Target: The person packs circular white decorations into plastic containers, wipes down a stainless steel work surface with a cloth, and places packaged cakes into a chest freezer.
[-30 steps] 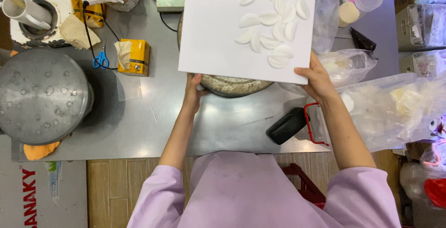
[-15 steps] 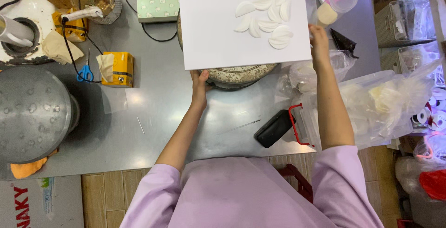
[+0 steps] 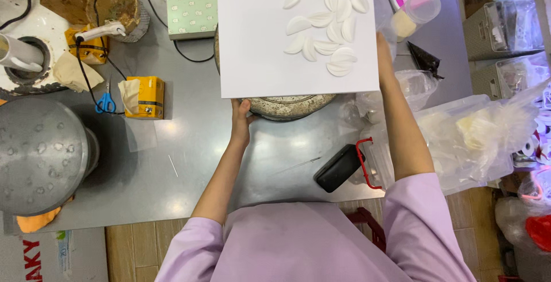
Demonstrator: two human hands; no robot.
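Observation:
A white square board (image 3: 264, 46) carries several white petal shapes (image 3: 327, 23) on its far right part. My left hand (image 3: 240, 118) grips the board's near left corner from below. My right hand (image 3: 383, 52) holds the board's right edge, mostly hidden under it. The board is held over a round speckled turntable (image 3: 287, 107), of which only the near rim shows.
A big metal lid (image 3: 40, 155) lies at the left. A yellow box (image 3: 143, 97), blue scissors (image 3: 105, 103) and a green patterned box (image 3: 191, 3) lie behind. A black case (image 3: 338, 168) sits near the table edge. Clear plastic bags (image 3: 476, 138) and a lidded cup (image 3: 416, 12) crowd the right.
The board has moved away from me and a little to the right; both arms have stretched further out, the right hand sliding up along the board's right edge.

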